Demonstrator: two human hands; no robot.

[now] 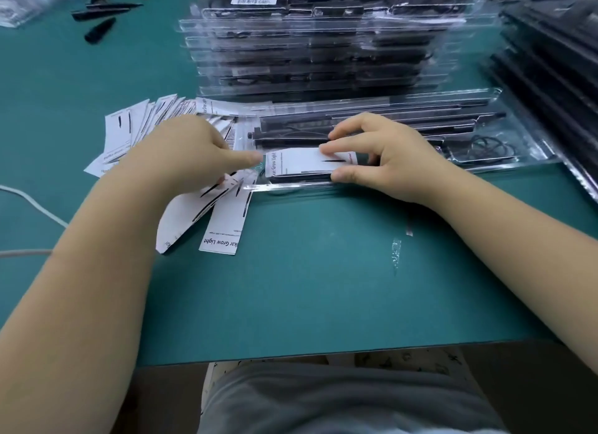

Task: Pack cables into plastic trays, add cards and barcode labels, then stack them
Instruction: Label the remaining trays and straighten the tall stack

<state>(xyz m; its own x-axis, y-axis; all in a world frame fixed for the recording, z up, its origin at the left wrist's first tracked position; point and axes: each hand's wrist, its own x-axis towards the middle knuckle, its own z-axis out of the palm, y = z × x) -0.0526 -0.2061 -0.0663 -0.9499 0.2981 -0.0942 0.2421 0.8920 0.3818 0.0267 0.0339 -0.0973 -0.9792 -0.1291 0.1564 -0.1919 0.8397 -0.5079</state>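
Right hand (385, 155) grip pinches card (307, 160) in tray (504, 148); left hand (191, 152) points, grip apart

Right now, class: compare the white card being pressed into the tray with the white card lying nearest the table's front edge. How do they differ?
The card in the tray lies lengthwise across the view; the loose card on the table runs toward the viewer.
The right hand presses the card in the tray, with the left hand at its end; the loose card lies untouched.
The card in the tray sits in the clear tray; the loose card overlaps other cards.
Both are white with black "Grow Light" lettering.
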